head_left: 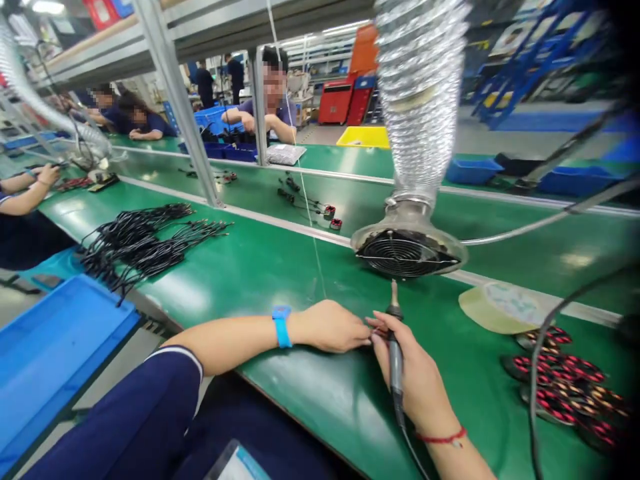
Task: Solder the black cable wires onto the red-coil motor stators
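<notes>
My right hand is closed round a black soldering iron, its tip pointing up toward the fume extractor fan. My left hand, with a blue wristband, lies on the green bench with fingers pinched together against the right hand's fingertips. What they pinch is too small to make out. A thin solder wire hangs down just above the left hand.
A silver flexible duct drops to the fan. Red-and-black coils and a tape roll lie at right. A bundle of black cables lies at left, beside a blue bin. Other people work at left and across the bench.
</notes>
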Motion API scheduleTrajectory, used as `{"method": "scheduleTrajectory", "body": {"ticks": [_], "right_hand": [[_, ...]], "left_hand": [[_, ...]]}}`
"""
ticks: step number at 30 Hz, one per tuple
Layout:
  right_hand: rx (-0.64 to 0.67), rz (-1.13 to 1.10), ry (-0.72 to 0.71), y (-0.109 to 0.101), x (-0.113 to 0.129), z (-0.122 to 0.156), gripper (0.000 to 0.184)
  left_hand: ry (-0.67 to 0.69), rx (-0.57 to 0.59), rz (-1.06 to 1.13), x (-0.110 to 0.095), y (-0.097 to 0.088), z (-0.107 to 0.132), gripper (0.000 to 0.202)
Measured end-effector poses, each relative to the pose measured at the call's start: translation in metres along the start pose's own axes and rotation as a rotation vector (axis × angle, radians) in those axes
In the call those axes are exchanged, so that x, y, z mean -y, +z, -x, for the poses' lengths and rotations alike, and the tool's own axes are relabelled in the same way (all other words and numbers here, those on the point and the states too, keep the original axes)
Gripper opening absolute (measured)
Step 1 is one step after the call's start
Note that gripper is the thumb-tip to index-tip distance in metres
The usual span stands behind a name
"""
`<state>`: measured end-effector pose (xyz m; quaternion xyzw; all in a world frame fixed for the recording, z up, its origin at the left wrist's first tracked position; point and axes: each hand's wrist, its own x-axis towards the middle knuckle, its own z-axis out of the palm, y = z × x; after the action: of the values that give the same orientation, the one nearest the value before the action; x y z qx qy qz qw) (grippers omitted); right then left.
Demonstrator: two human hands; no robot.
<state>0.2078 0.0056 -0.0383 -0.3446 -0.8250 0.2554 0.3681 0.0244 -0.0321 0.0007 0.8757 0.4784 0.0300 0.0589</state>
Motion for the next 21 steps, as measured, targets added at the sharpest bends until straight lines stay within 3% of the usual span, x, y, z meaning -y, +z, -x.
{"method": "scheduleTrajectory", "body": {"ticks": [4, 9, 12, 15, 17, 19, 21], "right_hand": [[-0.076, -0.128, -0.004, 0.002, -0.003, 0.001, 0.032], [-0.067, -0.293, 0.063, 0.007, -0.003, -0.004, 0.044], [-0.098, -0.282, 0.122, 0.009, 0.001, -0.005, 0.048], [-0.138, -0.165, 0.145, 0.006, 0.0, -0.005, 0.051], [-0.172, -0.083, 0.182, 0.003, -0.005, -0.004, 0.053], [-0.189, -0.045, 0.234, 0.0, -0.012, -0.004, 0.055], [-0.21, -0.049, 0.265, -0.002, -0.019, -0.004, 0.053]], "left_hand": [[-0.076, -0.001, 0.055, -0.006, 0.006, -0.001, 0.034], [-0.095, 0.04, 0.054, -0.006, 0.016, 0.001, 0.036], [-0.099, 0.036, 0.055, -0.003, 0.017, -0.001, 0.037], [-0.139, -0.025, 0.016, -0.004, 0.003, 0.003, 0.037], [-0.153, -0.156, -0.014, -0.016, -0.011, 0.012, 0.035], [-0.113, -0.249, 0.09, -0.04, -0.015, 0.026, 0.037], [0.074, -0.058, 0.462, -0.07, 0.002, 0.041, 0.026]]}}
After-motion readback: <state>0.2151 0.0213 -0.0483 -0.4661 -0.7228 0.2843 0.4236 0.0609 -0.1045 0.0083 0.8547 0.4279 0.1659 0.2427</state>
